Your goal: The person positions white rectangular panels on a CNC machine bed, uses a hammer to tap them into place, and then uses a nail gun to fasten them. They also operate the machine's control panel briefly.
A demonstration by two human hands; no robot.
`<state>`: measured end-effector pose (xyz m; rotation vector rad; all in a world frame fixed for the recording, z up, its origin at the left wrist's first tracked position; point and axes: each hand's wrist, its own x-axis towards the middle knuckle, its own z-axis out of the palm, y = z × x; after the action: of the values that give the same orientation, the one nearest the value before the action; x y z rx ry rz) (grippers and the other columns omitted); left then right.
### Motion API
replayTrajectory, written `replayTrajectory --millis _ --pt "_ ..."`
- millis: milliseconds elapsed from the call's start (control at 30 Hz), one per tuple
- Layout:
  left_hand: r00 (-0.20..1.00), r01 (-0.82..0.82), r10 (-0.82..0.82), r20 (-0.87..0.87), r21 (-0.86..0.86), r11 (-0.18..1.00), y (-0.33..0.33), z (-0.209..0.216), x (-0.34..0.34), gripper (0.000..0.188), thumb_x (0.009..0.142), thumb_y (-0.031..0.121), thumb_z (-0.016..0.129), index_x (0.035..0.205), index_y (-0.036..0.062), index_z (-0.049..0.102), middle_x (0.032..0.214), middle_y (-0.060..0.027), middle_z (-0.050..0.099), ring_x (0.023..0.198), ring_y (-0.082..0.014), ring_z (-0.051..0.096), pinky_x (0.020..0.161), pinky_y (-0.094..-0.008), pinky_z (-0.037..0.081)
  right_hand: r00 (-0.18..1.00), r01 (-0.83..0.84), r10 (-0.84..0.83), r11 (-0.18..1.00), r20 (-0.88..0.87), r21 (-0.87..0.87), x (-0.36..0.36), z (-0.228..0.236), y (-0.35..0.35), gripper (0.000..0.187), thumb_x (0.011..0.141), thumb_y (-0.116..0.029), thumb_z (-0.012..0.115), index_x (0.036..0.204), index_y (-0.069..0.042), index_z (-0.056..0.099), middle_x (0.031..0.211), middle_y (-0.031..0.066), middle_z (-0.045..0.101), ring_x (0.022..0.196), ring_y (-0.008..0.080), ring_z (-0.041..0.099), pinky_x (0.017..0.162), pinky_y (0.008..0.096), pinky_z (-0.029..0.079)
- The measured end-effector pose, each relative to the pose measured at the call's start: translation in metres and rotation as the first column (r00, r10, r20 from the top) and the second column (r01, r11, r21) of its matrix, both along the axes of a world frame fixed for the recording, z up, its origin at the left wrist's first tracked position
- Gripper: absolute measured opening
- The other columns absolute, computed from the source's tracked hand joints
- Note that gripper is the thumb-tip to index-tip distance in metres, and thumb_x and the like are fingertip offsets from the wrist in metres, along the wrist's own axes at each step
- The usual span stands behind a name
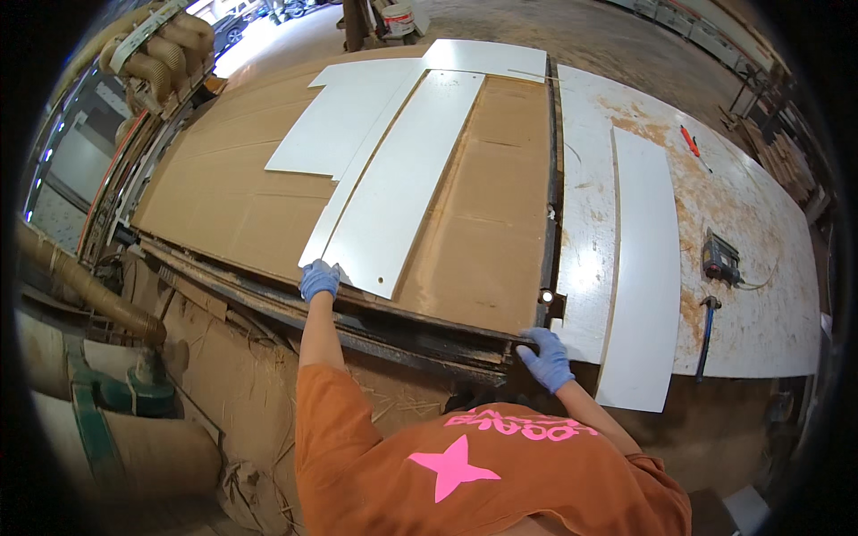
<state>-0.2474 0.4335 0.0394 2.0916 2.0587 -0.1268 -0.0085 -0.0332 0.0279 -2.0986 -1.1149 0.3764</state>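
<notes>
I'm looking into a workshop with a dusty floor (536, 25), where a brown-topped counter (206, 179) stands just beside a white counter (760, 241) strewn with sawdust. The blue-gloved left hand (319, 280) has its fingers bent over the near end of a narrow white strip (332, 214); I can't tell whether they grip it. That strip lies on the brown top beside a wider white panel (402, 179). The right hand (547, 359), also gloved, rests at the near right corner, thumb spread wide. Farther right, I see 1 long board (643, 259) and 1 hammer (706, 335).
</notes>
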Motion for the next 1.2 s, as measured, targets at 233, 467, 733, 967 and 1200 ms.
replayTrajectory --millis 233,467,733,967,1200 --pt "0.983 0.081 -0.091 0.16 0.065 0.995 -0.011 0.008 0.0 0.066 0.077 0.048 0.072 0.127 0.011 0.053 0.13 -0.0212 0.051 0.11 -0.0381 0.059 0.093 -0.0474 0.049 0.993 -0.119 0.121 0.978 0.0 -0.174 -0.038 0.003 0.125 0.053 0.087 -0.04 0.061 0.128 -0.007 0.056 0.128 0.0168 0.058 0.12 0.0336 0.053 0.103 0.0423 0.04" --pt "0.836 0.372 -0.355 0.419 0.043 0.927 -0.041 -0.037 -0.021 0.054 0.074 0.043 0.077 0.109 0.0049 0.06 0.108 -0.0194 0.064 0.099 -0.0359 0.063 0.088 -0.0424 0.05 0.952 0.1 -0.142 0.981 -0.27 -0.164 -0.054 -0.025 0.198 0.068 0.083 -0.043 0.064 0.135 -0.001 0.049 0.134 0.0233 0.052 0.128 0.0358 0.047 0.106 0.0394 0.038" --pt "0.633 0.503 -0.207 0.746 -0.193 0.843 -0.17 -0.055 -0.038 0.044 0.079 0.04 0.074 0.102 0.0048 0.06 0.092 -0.0162 0.068 0.087 -0.0292 0.066 0.081 -0.0372 0.051 0.912 0.325 -0.37 0.915 -0.177 -0.238 -0.066 -0.008 0.104 0.064 0.081 -0.034 0.069 0.13 0.003 0.052 0.132 0.0222 0.054 0.122 0.0336 0.052 0.105 0.0378 0.04" --pt "0.633 0.543 -0.101 0.767 -0.348 0.764 -0.202 -0.093 -0.07 0.059 0.088 0.045 0.066 0.125 0.0008 0.054 0.115 -0.0175 0.065 0.105 -0.0243 0.062 0.093 -0.0344 0.047 0.299 0.395 -0.406 0.876 -0.864 -0.276 -0.096 -0.039 0.008 0.049 0.088 -0.027 0.069 0.126 -0.001 0.052 0.112 0.0107 0.062 0.1 0.0208 0.06 0.085 0.034 0.051" --pt "0.331 0.39 0.12 0.936 -0.251 0.886 -0.218 -0.097 0.002 0.039 0.094 0.034 0.062 0.106 -0.0028 0.055 0.097 -0.0104 0.065 0.083 -0.0153 0.055 0.073 -0.0315 0.048 0.523 0.392 -0.376 0.903 -0.765 -0.176 -0.099 -0.026 0.035 0.038 0.087 -0.035 0.07 0.107 -0.003 0.061 0.082 0.0056 0.063 0.065 0.0156 0.059 0.052 0.0318 0.051"
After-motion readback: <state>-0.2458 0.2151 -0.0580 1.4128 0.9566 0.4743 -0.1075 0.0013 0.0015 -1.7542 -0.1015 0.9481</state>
